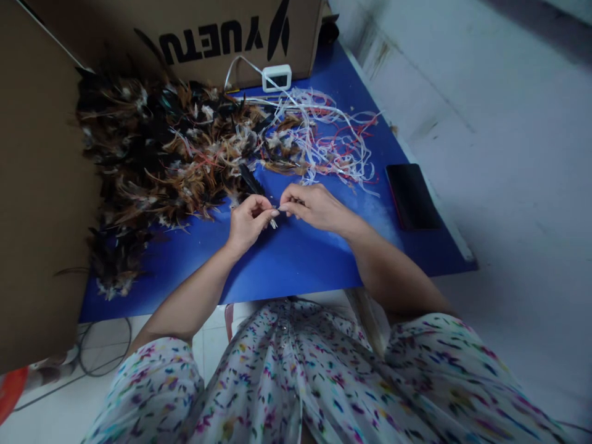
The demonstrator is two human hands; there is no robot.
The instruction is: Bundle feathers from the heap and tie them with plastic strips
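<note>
Over table [300,265], L hand [247,225] pinches blk, pale-ended feathers [251,180]; R hand [317,206] pinched, load unclear.

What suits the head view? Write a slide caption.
Left hand holding a dark feather close to right hand; heaped feathers and tangled ribbons on the blue table.

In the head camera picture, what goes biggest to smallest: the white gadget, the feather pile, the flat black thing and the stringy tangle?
1. Feather pile
2. Stringy tangle
3. Flat black thing
4. White gadget
</note>
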